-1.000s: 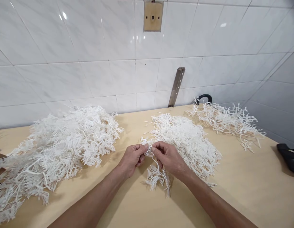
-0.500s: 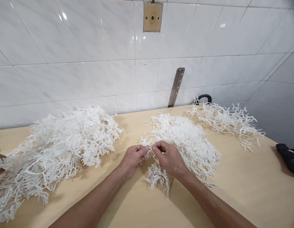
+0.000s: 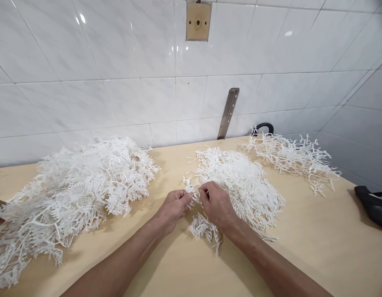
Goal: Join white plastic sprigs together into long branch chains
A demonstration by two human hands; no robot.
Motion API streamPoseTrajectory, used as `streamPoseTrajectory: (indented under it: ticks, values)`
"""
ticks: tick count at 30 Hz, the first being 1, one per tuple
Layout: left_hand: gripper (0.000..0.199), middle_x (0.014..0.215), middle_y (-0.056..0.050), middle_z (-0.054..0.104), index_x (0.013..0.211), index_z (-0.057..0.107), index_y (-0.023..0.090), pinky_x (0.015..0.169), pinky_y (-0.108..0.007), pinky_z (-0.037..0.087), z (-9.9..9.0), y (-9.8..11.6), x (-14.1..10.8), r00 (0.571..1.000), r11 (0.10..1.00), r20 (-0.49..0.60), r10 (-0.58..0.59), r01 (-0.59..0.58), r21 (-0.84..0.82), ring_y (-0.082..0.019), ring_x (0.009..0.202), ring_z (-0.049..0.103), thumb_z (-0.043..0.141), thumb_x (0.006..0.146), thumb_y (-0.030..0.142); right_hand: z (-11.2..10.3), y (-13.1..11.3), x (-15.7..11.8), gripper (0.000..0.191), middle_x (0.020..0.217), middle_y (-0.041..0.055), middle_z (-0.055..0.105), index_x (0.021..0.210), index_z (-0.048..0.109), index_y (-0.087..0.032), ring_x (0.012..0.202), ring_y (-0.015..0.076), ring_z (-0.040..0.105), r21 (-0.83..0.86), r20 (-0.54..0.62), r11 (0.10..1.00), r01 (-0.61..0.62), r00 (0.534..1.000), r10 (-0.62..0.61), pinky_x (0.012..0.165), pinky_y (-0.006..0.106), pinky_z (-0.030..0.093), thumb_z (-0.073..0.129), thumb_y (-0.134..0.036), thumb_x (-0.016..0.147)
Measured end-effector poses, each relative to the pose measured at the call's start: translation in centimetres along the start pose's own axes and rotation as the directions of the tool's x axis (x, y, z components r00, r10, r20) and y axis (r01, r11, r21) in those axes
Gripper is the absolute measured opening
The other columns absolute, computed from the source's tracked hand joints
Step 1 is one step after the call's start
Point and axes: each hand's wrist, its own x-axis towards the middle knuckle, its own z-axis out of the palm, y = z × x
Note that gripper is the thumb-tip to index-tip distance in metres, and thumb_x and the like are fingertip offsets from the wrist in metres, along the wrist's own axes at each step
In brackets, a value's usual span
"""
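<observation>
Pinched in my left hand (image 3: 176,206) is a small white branched plastic sprig (image 3: 189,186) with thin prongs, its tip sticking up past the fingers. My right hand (image 3: 217,204) is closed beside it, fingertips curled together a short way from the sprig; what they grip, if anything, is too small to tell. Behind and partly under the right hand lies a heap of loose thin white sticks (image 3: 240,173). A separate white branched cluster (image 3: 205,229) rests on the table just below both hands.
A large heap of white branched plastic (image 3: 94,181) covers the table's (image 3: 326,235) left side. Bare-looking white branched stems (image 3: 292,154) lie at the back right, near a black curved handle (image 3: 265,126). A metal strip (image 3: 228,113) leans on the tiled wall. A black object (image 3: 374,206) sits far right.
My right hand has drawn slightly up and away from the left fingertips, opening a small gap. The left hand stays in nearly the same place with the sprig.
</observation>
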Motion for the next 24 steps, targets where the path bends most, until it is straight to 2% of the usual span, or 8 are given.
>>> streamPoseTrajectory:
  ticks: [3,6,10,16,24]
  values:
    - [0.056,0.051,0.010,0.029,0.062,0.043,0.019,0.045,-0.024,0.008,0.1,-0.2,0.0,1.000,1.000,-0.011,0.015,-0.015,-0.016,-0.003,0.043,0.017,0.079,0.060,0.061,-0.8,0.1,0.4,0.015,0.073,0.0041,0.061,0.078,0.058,-0.019,0.063,0.0169,0.053,-0.009,-0.085,0.997,-0.072,0.994,0.071,0.061,0.030,0.042,0.049,-0.023,0.088]
    - [0.054,0.050,0.010,0.029,0.062,0.043,0.019,0.044,-0.023,0.009,0.1,-0.2,0.0,0.999,0.998,-0.017,0.027,-0.028,-0.048,-0.003,0.042,0.018,0.079,0.062,0.059,-1.8,-0.6,0.6,0.013,0.063,-0.0005,0.057,0.085,0.061,-0.020,0.054,0.0141,0.049,0.110,-0.095,0.986,-0.128,0.986,0.139,0.055,0.028,0.040,0.055,-0.030,0.089]
    - [0.055,0.046,0.010,0.031,0.059,0.041,0.020,0.043,-0.023,0.010,0.1,0.0,0.1,0.999,0.997,-0.035,0.041,-0.044,-0.070,-0.003,0.040,0.021,0.079,0.063,0.060,-1.8,-1.6,0.2,0.019,0.060,-0.0019,0.057,0.088,0.062,-0.020,0.050,0.0127,0.047,0.252,-0.012,0.959,-0.129,0.991,0.137,0.050,0.025,0.038,0.055,-0.037,0.091]
    - [0.051,0.047,0.009,0.034,0.062,0.046,0.019,0.041,-0.022,0.014,0.0,-0.1,0.2,0.997,0.990,-0.063,0.046,-0.053,-0.129,-0.004,0.041,0.025,0.081,0.062,0.056,-0.9,-1.5,-0.2,0.025,0.063,-0.0005,0.059,0.085,0.064,-0.019,0.054,0.0140,0.050,0.324,0.133,0.920,-0.220,0.974,0.186,0.051,0.025,0.039,0.056,-0.042,0.091]
    - [0.051,0.045,0.008,0.037,0.062,0.046,0.019,0.040,-0.021,0.016,0.0,-0.4,0.4,0.995,0.989,-0.090,0.038,-0.050,-0.141,-0.004,0.040,0.027,0.081,0.061,0.056,-0.4,-1.3,-0.2,0.027,0.074,0.0030,0.067,0.088,0.068,-0.018,0.064,0.0163,0.057,0.387,0.216,0.866,-0.316,0.944,0.248,0.059,0.027,0.045,0.059,-0.043,0.089]
